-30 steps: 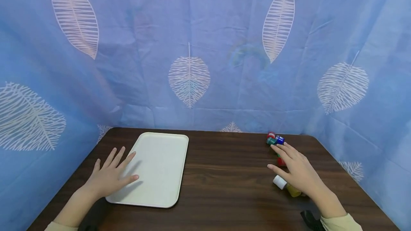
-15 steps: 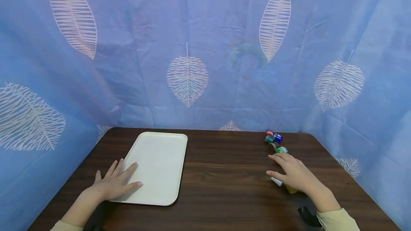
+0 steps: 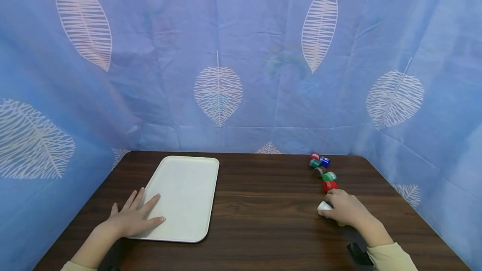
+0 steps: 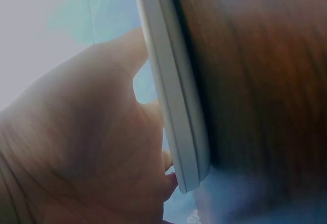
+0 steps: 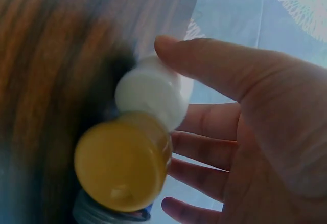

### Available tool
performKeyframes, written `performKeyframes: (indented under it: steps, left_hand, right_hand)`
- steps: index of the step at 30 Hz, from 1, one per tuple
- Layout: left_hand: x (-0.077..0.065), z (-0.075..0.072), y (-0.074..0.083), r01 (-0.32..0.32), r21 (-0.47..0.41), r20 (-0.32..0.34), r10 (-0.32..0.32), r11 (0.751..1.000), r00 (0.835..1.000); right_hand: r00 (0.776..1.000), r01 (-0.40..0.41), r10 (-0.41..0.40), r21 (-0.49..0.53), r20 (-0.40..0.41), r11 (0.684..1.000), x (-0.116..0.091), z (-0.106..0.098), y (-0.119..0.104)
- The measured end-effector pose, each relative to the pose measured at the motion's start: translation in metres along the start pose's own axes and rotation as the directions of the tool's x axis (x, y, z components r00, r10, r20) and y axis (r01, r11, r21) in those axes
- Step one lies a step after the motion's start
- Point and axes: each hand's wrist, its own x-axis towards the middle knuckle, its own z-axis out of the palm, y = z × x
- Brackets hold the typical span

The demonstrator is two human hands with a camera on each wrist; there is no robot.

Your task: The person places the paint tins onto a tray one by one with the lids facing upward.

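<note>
In the head view my left hand (image 3: 129,216) lies with fingers spread over the near left side of a white rectangular tray (image 3: 192,191). The left wrist view has its fingers reaching over the tray's rim (image 4: 176,96). My right hand (image 3: 348,209) is low at the table's right, holding a small white cylindrical jar (image 3: 324,206) between thumb and fingers. Seen from the right wrist, the thumb is on the white jar (image 5: 150,93) and the fingers lie behind it. A yellow jar (image 5: 120,165) sits right beside it, mostly covered by the hand in the head view.
Beyond the right hand lie more small jars: red (image 3: 329,185), green (image 3: 329,176), dark (image 3: 319,172), teal (image 3: 314,163), blue (image 3: 324,161) and another red one (image 3: 314,156). The dark wooden table (image 3: 263,204) ends at a blue leaf-patterned curtain (image 3: 271,95).
My right hand has come down and its thumb and fingers have closed on the white jar, uncovering the red and green ones. My left hand has lowered onto the tray.
</note>
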Motion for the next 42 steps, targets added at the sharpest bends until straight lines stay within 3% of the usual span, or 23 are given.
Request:
performKeyframes:
  steps: [7,11,16,20,23,26,32,42]
  left_hand:
    - [0.006,0.007,-0.006,0.007,-0.001,-0.011,-0.007,1.0,1.0]
    - [0.002,0.001,0.0,0.005,-0.01,-0.019,-0.005,1.0,1.0]
    - [0.001,0.001,-0.001,-0.005,0.0,-0.05,0.005,1.0,0.999]
    - [0.001,0.0,0.0,-0.003,0.007,-0.059,0.004,1.0,0.998]
    - [0.001,-0.001,0.001,-0.007,0.005,-0.065,0.008,1.0,0.998]
    - [0.0,-0.003,0.002,-0.017,0.016,-0.08,0.018,1.0,0.997]
    - [-0.001,-0.004,0.001,-0.033,0.015,-0.107,0.034,0.999,0.994]
    - [0.002,-0.001,0.0,-0.045,0.003,-0.114,0.045,0.999,0.992]
  right_hand:
    - [1.0,0.018,-0.018,0.021,-0.005,1.0,0.002,0.004,-0.003]
    - [0.999,0.049,-0.048,0.049,-0.02,0.998,0.003,0.004,-0.005]
    - [0.985,0.12,-0.113,0.045,-0.131,0.992,0.005,0.006,-0.01]
    - [0.943,0.186,-0.17,0.027,-0.285,0.982,0.012,0.006,-0.02]
    - [0.908,0.215,-0.187,0.034,-0.375,0.976,0.019,0.005,-0.031]
    - [0.887,0.234,-0.193,0.047,-0.418,0.971,0.026,0.005,-0.044]
    - [0.868,0.287,-0.22,0.087,-0.445,0.954,0.05,0.002,-0.079]
    - [0.855,0.355,-0.258,0.147,-0.451,0.923,0.083,0.003,-0.141]
